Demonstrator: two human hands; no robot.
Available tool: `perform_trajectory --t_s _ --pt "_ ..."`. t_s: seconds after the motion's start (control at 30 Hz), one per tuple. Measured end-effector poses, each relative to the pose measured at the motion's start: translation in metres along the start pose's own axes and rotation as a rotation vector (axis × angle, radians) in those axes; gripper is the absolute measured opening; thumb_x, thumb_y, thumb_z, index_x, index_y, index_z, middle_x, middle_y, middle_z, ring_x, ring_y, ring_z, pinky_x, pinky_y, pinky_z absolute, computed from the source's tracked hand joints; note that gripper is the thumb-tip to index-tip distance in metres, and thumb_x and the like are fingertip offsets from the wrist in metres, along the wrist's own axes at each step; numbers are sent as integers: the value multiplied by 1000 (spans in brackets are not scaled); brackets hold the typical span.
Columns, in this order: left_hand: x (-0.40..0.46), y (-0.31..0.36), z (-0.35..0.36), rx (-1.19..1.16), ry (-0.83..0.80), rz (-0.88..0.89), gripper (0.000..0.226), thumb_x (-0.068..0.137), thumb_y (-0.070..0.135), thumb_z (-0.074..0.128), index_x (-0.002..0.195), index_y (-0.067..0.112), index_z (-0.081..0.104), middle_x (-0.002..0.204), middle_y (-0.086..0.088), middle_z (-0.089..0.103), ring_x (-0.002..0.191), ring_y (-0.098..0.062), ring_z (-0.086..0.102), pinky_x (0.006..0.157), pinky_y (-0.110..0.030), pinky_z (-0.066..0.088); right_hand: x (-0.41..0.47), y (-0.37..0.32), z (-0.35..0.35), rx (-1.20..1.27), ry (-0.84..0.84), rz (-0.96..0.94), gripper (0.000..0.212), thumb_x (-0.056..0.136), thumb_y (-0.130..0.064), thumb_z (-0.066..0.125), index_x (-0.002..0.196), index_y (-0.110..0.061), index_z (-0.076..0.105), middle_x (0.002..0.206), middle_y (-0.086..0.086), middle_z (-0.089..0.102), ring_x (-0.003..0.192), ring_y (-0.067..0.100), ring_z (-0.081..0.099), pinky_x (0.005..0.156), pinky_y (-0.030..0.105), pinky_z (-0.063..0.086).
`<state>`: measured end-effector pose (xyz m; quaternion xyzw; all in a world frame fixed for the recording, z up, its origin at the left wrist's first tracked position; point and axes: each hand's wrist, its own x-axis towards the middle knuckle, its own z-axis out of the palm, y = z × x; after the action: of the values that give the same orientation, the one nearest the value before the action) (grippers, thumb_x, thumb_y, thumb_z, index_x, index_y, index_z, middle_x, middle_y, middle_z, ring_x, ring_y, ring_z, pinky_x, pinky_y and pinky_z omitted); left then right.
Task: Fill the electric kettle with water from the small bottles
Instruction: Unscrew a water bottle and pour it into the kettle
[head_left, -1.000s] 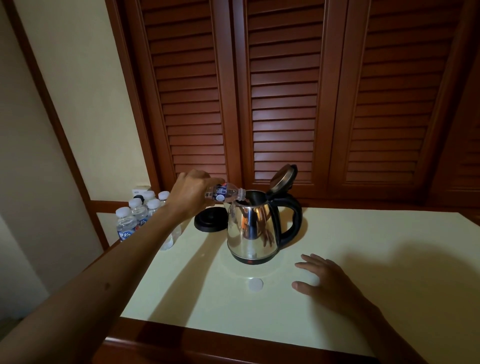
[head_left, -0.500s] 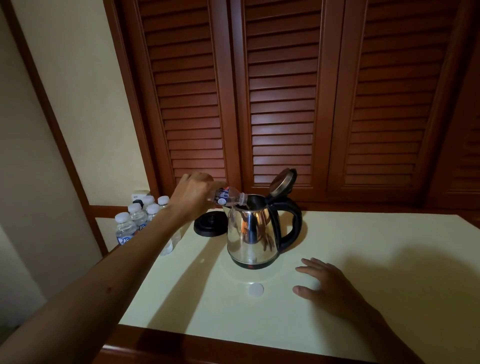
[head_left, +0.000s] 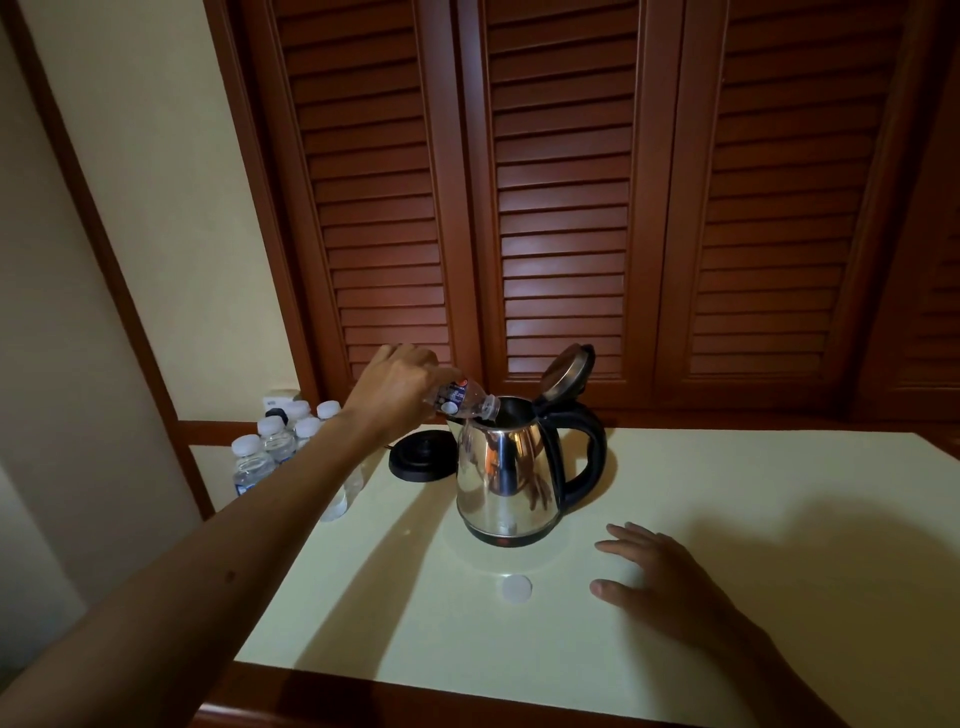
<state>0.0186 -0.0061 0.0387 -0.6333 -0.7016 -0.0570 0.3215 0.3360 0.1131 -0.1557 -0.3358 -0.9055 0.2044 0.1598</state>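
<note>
While pouring: the left hand (head_left: 397, 387) gripped a small clear plastic bottle (head_left: 464, 401), tipped with its mouth over the open rim of the steel kettle (head_left: 511, 467).
Kettle: mid-counter (head_left: 779, 519), lid (head_left: 567, 371) up.
Right hand (head_left: 670, 577): flat, fingers spread, near right.
White cap (head_left: 517, 590): in front of kettle.
Capped bottles (head_left: 270, 447): far left.

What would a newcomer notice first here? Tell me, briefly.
The shiny steel kettle at the table's middle, lid up, with the left hand tipping a small bottle into its mouth. Then the right hand resting flat on the table, and a white cap lying before the kettle.
</note>
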Motion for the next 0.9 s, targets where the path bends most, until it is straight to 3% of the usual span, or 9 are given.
perform_trajectory --t_s 0.43,0.67,0.83,0.9 --pt "8 -2 0 9 -9 49 56 83 34 74 137 30 56 122 -4 62 114 -24 52 95 -38 37 0 0 -1 30 16 -5 62 77 -67 56 133 -41 49 152 -21 30 141 -4 15 115 30 12" --pt "12 -2 0 44 -1 84 58 81 31 77 136 30 57 122 -5 63 115 -25 53 97 -39 37 1 2 0 18 13 -9 62 77 -67 56 133 -42 49 152 -21 30 141 -4 16 116 32 14" --pt "7 -2 4 -17 -19 10 56 84 32 73 137 30 55 127 -5 60 118 -25 51 94 -39 35 1 2 -1 12 10 -9 63 76 -69 53 134 -43 48 152 -22 29 141 -4 15 116 31 12" --pt "0 -1 8 -88 10 -37 54 83 34 75 133 29 58 121 -6 63 113 -26 53 87 -38 35 0 2 -1 6 4 -11 66 74 -73 49 134 -44 47 152 -23 29 141 -4 14 116 32 12"
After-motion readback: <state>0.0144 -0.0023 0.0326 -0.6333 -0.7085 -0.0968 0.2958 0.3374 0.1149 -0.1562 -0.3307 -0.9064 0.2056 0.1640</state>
